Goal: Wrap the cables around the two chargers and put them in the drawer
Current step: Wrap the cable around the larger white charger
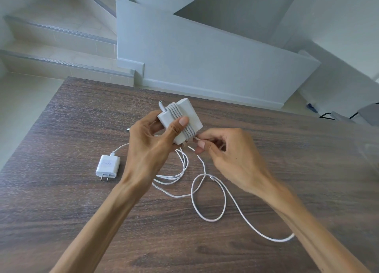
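1. Nearest me, a loose white cable (208, 198) loops across the dark wooden table (61, 211), trailing under the person's right forearm.
2. The right hand (223, 151) pinches this cable between thumb and fingers, just beside the big charger (184, 116).
3. The left hand (151, 145) holds that big charger above the table, grip clamped on it, thumb pressing several turns of cable wound round its middle.
4. A small charger (108, 166) lies flat on the table to the left, prongs toward me, its own cable (174, 170) coiled loosely beside it.
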